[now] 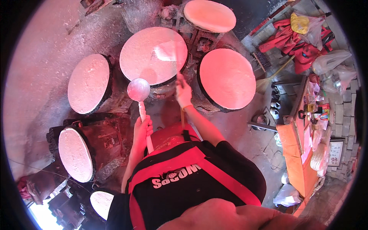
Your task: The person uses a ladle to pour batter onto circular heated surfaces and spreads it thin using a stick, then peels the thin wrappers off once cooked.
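My left hand (143, 128) is closed around the pale wrapped handle of a ladle (138, 89). Its round bowl is raised over the near edge of the middle round griddle (132, 53), which has a pale layer across its top. At that griddle's near right edge, my right hand (184, 92) grips a thin long-handled tool (183, 118). The tool's brownish lower end shows below the hand, while its upper part is smeared over the griddle. A brighter patch lies on the pale surface beside it. Just right of my right hand stands another pale-topped griddle (228, 78).
More pale-topped griddles stand at the far right (210, 15), left (89, 83) and lower left (75, 155). To the right is a table (293, 153) with an orange cover, bottles and bags. A broom (264, 83) and red cloth (283, 38) lie beyond it.
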